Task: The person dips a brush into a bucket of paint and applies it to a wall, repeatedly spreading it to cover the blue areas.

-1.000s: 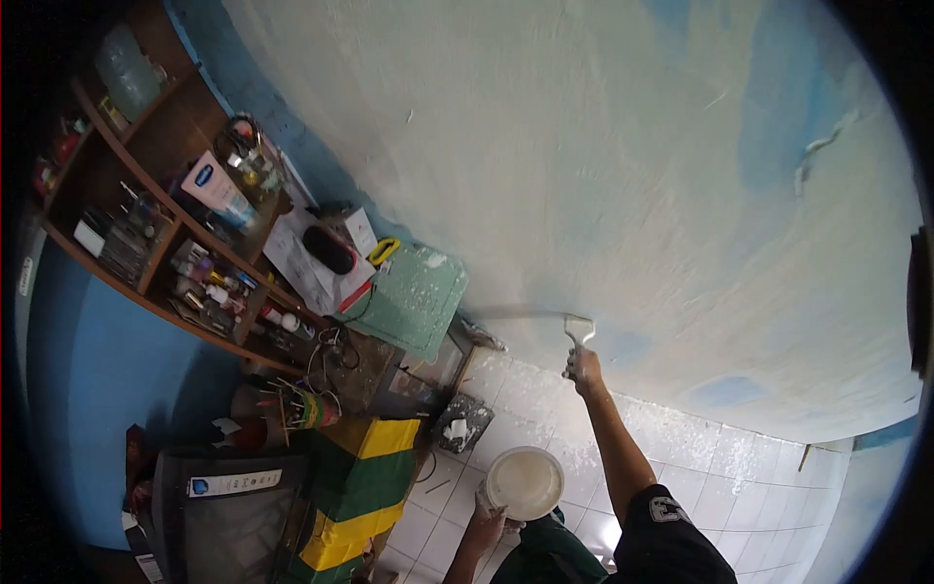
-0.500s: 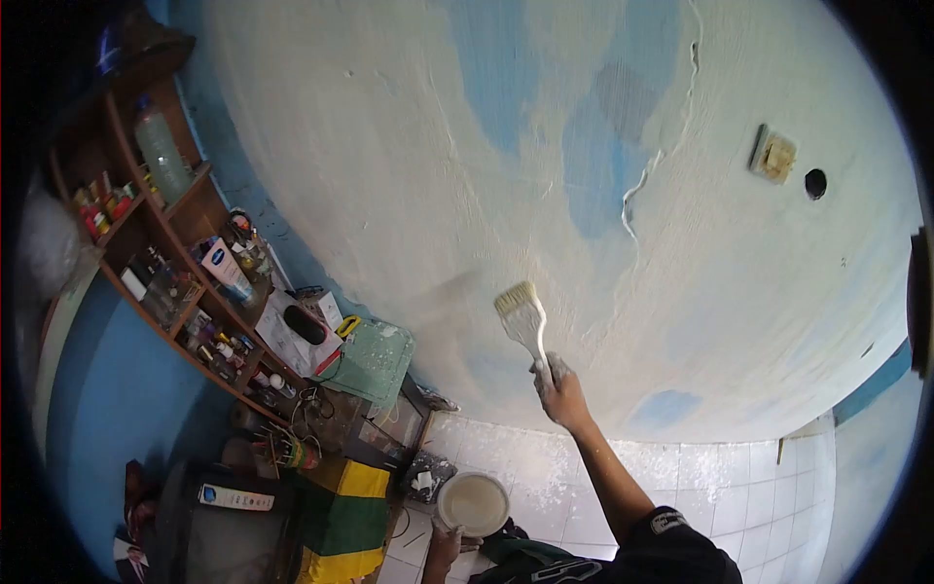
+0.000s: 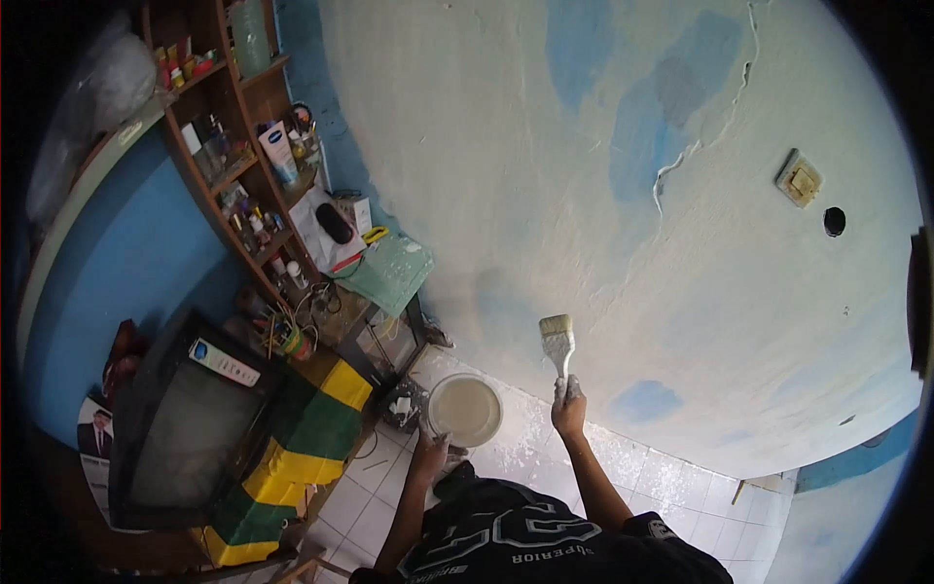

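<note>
Above my right hand [image 3: 569,407], the flat brush [image 3: 557,340] points its bristles away from me, its long axis running nearly straight out from my fist and leaning slightly left. My right fingers are closed around the handle; whether the bristles touch the wall [image 3: 467,175] I cannot tell. To the left of that grip and nearer me, my left hand [image 3: 435,454] is curled at the near edge of a round tub [image 3: 500,413] of pale liquid, its opening facing up.

Just below my grips, my dark shirt [image 3: 506,526] reads "SUPERIOR" under large outlined characters. Well left of my left hand, a television [image 3: 190,428] bears a white sticker [image 3: 225,363] with a blue logo, its print too small to read. Farther up on that side, a pale tube [image 3: 278,154] carries a dark blue label, also unreadable.
</note>
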`<state>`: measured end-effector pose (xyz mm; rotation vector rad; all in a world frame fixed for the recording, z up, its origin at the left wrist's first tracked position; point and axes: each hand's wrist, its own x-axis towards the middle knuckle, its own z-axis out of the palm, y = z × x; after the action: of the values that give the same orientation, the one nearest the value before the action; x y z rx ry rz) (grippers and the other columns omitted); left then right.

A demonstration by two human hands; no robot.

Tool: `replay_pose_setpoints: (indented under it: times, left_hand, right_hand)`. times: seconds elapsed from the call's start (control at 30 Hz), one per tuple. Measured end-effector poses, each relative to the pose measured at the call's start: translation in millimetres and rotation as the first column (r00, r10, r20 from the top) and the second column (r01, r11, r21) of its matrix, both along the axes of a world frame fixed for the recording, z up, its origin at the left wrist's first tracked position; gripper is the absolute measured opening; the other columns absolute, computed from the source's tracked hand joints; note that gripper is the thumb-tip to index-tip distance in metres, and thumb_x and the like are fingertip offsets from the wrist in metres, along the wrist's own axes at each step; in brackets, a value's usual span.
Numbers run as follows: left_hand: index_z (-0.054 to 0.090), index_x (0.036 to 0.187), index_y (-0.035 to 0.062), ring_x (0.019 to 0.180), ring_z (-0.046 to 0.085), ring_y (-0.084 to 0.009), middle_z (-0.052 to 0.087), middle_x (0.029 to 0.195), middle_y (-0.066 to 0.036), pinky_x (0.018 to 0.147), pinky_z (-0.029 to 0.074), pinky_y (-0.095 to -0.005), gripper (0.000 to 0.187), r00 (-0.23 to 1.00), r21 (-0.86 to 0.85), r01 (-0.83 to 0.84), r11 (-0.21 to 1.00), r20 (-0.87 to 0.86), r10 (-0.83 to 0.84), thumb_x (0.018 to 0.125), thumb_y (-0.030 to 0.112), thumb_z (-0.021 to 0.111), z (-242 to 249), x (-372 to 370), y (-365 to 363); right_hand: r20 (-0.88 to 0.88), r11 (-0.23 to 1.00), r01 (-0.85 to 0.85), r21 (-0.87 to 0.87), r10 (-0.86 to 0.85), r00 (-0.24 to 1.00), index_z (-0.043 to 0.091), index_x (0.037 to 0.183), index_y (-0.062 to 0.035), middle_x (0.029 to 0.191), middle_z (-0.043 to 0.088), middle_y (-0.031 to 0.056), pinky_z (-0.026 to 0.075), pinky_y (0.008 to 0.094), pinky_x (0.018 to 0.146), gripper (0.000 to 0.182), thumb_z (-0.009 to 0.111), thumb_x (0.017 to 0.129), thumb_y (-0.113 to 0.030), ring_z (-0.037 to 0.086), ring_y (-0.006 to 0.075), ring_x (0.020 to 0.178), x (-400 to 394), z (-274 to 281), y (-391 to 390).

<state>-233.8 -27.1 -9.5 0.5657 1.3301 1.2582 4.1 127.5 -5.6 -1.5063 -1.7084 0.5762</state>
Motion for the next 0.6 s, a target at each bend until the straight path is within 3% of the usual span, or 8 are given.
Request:
replay_pose_setpoints:
  times: [0.07,0.1,0.3,0.4,0.5,0.6]
  left_hand:
    - [-0.012,0.132,0.0138,0.066,0.063,-0.0262,0.054,0.098,-0.026,0.057,0.056,-0.0345,0.07,0.998,-0.021,0.002,1.0,0.059,0.0,0.087,0.003,0.04,8,3,2]
    - [-0.016,0.131,0.015,0.065,0.063,-0.0258,0.056,0.092,-0.025,0.057,0.056,-0.0342,0.071,1.0,0.011,0.029,1.0,0.001,-0.029,0.087,0.003,0.04,13,3,1]
    - [-0.006,0.133,0.0128,0.066,0.063,-0.0252,0.055,0.097,-0.023,0.056,0.056,-0.0342,0.068,0.999,0.0,-0.037,0.999,-0.007,0.037,0.086,0.002,0.042,4,8,-6]
    - [-0.001,0.132,0.0118,0.067,0.063,-0.025,0.054,0.099,-0.021,0.055,0.055,-0.0345,0.065,0.999,0.071,-0.037,0.997,0.02,0.036,0.085,0.0,0.043,-8,8,-8]
    - [0.001,0.132,0.0115,0.068,0.063,-0.0245,0.053,0.1,-0.021,0.054,0.055,-0.0337,0.063,0.998,0.004,-0.059,0.998,0.038,0.059,0.085,0.0,0.043,-6,12,-11]
    - [0.001,0.132,0.0117,0.068,0.063,-0.0244,0.054,0.1,-0.021,0.054,0.055,-0.033,0.063,0.998,-0.041,-0.023,0.999,0.06,0.025,0.086,0.0,0.042,8,15,-11]
  right_hand:
    - [-0.005,0.998,-0.032,0.056,0.032,0.999,0.05,0.084,0.0002,0.061,0.05,0.0134,0.04,0.0372,0.051,0.017,0.041,0.089,-0.014,0.051,0.0278,0.055,5,7,-3]
    - [-0.008,0.995,-0.044,0.087,0.045,0.999,0.05,0.085,0.0005,0.062,0.05,0.0131,0.04,0.0364,0.052,0.017,0.041,0.089,-0.014,0.051,0.0259,0.056,8,11,-6]
    - [-0.03,0.941,0.032,0.336,-0.023,0.999,0.05,0.093,0.0002,0.066,0.05,0.0124,0.04,0.0358,0.053,0.013,0.045,0.087,-0.01,0.053,0.0248,0.061,10,18,-13]
    - [-0.011,0.957,0.051,0.284,-0.051,0.999,0.048,0.095,0.0001,0.072,0.049,0.0118,0.04,0.0332,0.054,0.012,0.049,0.084,-0.005,0.051,0.0226,0.061,7,34,-18]
    - [-0.072,0.911,0.032,0.412,-0.002,0.997,0.046,0.094,0.0011,0.083,0.048,0.0163,0.044,0.0347,0.058,0.018,0.055,0.078,0.0,0.052,0.0297,0.07,3,36,-12]
    - [-0.041,0.909,0.042,0.416,-0.027,0.999,0.045,0.094,0.0015,0.086,0.047,0.0161,0.045,0.0333,0.059,0.021,0.057,0.077,0.002,0.052,0.0294,0.075,0,47,-14]
